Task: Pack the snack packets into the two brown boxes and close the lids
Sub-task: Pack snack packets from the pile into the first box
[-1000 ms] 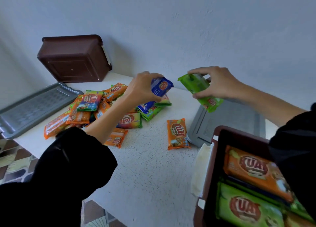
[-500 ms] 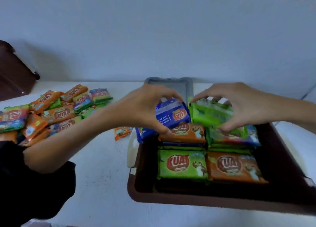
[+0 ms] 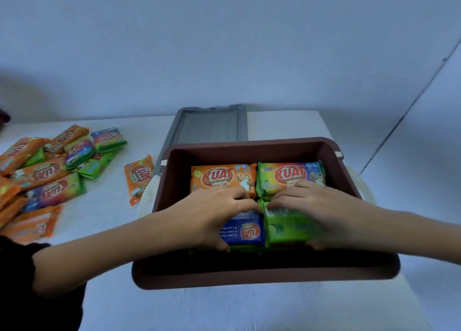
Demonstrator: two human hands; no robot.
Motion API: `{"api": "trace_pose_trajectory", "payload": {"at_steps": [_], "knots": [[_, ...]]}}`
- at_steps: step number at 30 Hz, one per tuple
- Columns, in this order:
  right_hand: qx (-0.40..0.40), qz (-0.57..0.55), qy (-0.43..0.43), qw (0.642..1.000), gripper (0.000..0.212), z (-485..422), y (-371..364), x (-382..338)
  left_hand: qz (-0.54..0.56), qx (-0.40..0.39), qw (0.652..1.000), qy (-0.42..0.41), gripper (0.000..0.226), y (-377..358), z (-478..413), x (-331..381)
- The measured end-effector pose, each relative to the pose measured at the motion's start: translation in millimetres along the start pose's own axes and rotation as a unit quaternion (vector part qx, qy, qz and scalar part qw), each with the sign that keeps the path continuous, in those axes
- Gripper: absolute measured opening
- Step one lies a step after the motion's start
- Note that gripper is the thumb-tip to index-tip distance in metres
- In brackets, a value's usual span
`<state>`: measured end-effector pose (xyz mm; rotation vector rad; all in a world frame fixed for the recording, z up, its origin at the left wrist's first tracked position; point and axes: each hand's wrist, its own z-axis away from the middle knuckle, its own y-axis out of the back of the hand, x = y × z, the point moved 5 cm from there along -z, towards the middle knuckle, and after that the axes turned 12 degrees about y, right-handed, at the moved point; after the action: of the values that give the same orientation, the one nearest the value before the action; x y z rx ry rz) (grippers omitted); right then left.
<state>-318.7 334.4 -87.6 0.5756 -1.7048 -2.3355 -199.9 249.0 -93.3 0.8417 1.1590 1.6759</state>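
As left hand (image 3: 214,213) holds it, blue packet (image 3: 245,232) (red logo); green packet (image 3: 289,228)

Covering the left part of a blue packet (image 3: 247,232) with the left hand (image 3: 214,213), and the far edge of a green packet (image 3: 289,228) with the right hand (image 3: 316,206). Hiding whatever is lying beneath them. Blocking the near end of a grey lid (image 3: 207,127) behind the brown box (image 3: 249,278). Cropping the loose packet heap (image 3: 47,173) at the left edge; blurring the wrappers' small print.
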Motion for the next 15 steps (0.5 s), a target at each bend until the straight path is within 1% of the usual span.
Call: {"api": "trace_pose_trajectory", "payload": {"at_steps": [5, 11, 15], "knots": [[-0.017, 0.049, 0.007, 0.999, 0.075, -0.3, -4.2, 0.6, -0.006, -0.018, 1.000, 0.003, 0.082, -3.7, 0.3, 1.5], [-0.029, 0.064, 0.019, 0.997, 0.075, -4.9, -3.8, 2.5, -0.006, 0.003, 1.000, -0.002, 0.075, -6.6, 0.1, 2.5], [-0.040, 0.076, 0.024, 0.996, 0.075, -7.2, -5.3, 2.8, -0.012, 0.019, 1.000, -0.015, 0.074, -5.0, -0.5, 1.4]]}}
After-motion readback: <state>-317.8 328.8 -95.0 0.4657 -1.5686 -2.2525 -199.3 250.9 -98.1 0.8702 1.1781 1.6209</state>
